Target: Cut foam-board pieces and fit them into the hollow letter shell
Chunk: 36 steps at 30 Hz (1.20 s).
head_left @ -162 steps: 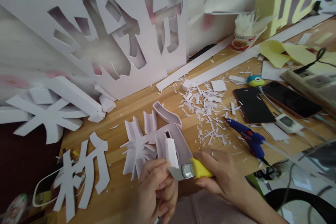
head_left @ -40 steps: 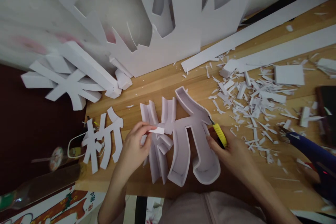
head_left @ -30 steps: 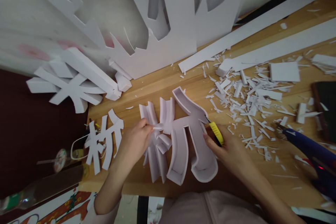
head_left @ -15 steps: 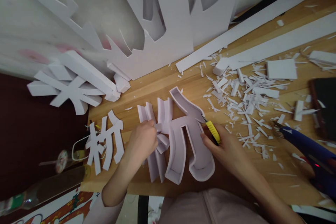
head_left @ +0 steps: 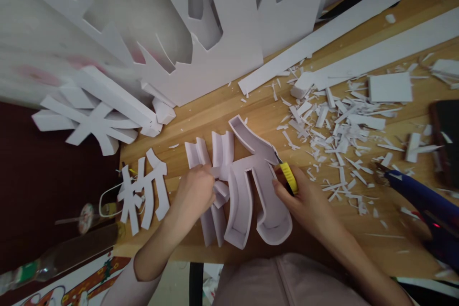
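A hollow white foam-board character (head_left: pixel 265 172) with raised walls lies on the table in front of me, its inside facing up. My left hand (head_left: pixel 196 186) is closed over the middle of its left half, fingers curled on the crossing walls and hiding that part. In my right hand (head_left: pixel 308 198) is a yellow utility knife (head_left: pixel 289 178). The blade tip touches or nearly touches the wall near the joint of the right half; the thumb rests against the wall just below. A smaller flat white character (head_left: pixel 147 191) sits to the left.
Foam scraps (head_left: pixel 340 129) litter the right side, near a blue glue gun (head_left: pixel 412 196) with a red light and a dark phone-like object (head_left: pixel 446 138). Long white strips (head_left: pixel 340 24) lie behind. A cut-out foam sheet (head_left: pixel 229 62) leans at the back. Finished-looking foam shapes (head_left: pixel 96 122) stand back left.
The view has shifted slightly. Both hands keep almost the same places on the foam character, and the knife tip stays by the same wall.
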### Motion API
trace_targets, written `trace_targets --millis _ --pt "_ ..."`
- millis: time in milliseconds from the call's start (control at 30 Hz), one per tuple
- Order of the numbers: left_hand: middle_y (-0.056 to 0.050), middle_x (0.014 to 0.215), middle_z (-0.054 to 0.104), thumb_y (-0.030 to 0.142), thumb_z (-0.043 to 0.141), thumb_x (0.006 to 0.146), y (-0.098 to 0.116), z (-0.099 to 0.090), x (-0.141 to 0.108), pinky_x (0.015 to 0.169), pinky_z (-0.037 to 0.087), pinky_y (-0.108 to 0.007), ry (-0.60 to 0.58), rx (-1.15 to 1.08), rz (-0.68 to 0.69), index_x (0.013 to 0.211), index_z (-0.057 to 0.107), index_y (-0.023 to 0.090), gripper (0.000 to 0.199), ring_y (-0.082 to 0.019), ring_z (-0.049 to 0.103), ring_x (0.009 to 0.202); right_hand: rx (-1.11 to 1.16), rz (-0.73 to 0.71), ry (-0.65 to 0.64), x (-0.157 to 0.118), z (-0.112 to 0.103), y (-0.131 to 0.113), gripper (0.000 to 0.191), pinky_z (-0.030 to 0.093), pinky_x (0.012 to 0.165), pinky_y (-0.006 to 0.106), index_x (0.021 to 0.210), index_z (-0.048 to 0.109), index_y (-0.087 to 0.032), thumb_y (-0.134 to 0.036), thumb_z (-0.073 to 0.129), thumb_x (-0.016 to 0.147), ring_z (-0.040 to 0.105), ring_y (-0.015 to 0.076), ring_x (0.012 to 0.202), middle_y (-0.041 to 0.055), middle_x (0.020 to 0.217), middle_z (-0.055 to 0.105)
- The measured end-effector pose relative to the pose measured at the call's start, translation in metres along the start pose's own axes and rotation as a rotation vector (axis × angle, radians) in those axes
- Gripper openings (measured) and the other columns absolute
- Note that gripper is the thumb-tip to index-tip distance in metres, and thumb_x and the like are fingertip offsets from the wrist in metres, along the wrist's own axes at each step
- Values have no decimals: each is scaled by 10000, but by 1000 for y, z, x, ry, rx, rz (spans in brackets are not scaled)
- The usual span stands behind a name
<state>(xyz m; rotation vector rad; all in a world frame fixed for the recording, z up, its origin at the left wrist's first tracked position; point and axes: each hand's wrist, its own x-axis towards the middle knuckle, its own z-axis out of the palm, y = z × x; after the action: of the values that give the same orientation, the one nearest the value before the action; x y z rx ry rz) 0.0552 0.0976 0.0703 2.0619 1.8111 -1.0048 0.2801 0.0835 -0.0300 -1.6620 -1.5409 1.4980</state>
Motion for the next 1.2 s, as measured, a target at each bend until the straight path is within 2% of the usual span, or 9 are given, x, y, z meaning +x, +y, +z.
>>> trace_targets --millis 167,400,533,767,1067,1200 --pt "-152 910 696 -13 447 757 3 -7 3 799 568 -363 -24 33 0 899 697 90 305 -288 707 908 -12 -15 2 0 0 -1 316 464 669 357 993 550 -230 -507 476 861 676 271 728 73 800 707" --pt "-160 924 702 -10 489 750 3 -10 5 794 578 -384 -60 103 67 830 719 94 265 -298 707 902 -2 -34 23 -1 -1 -2 272 469 648 335 993 564 -227 -459 505 863 687 259 727 68 793 716" --pt "-149 871 706 -50 459 733 4 -15 7 762 580 -372 -71 135 91 807 730 110 323 -289 713 880 -8 -65 44 0 -2 -1 236 465 642 323 982 568 -232 -431 517 865 688 256 740 64 789 719" --pt "-140 844 720 -71 445 724 9 -24 8 734 585 -346 -111 179 94 824 747 113 368 -274 724 857 -55 -1 -16 0 -4 -6 307 458 651 355 965 534 -226 -495 446 846 682 282 724 85 799 712" --pt "-144 839 709 -62 454 736 7 -22 8 696 564 -342 -101 188 106 829 737 99 338 -280 715 843 -31 -68 32 1 -3 -5 207 436 607 298 938 551 -233 -415 500 855 665 233 683 45 742 689" --pt "-132 823 697 -68 461 735 6 -20 8 688 546 -335 -94 179 138 830 736 114 344 -278 705 841 -40 -50 29 0 -4 -6 233 425 596 299 962 551 -232 -430 494 854 652 235 666 38 719 672"
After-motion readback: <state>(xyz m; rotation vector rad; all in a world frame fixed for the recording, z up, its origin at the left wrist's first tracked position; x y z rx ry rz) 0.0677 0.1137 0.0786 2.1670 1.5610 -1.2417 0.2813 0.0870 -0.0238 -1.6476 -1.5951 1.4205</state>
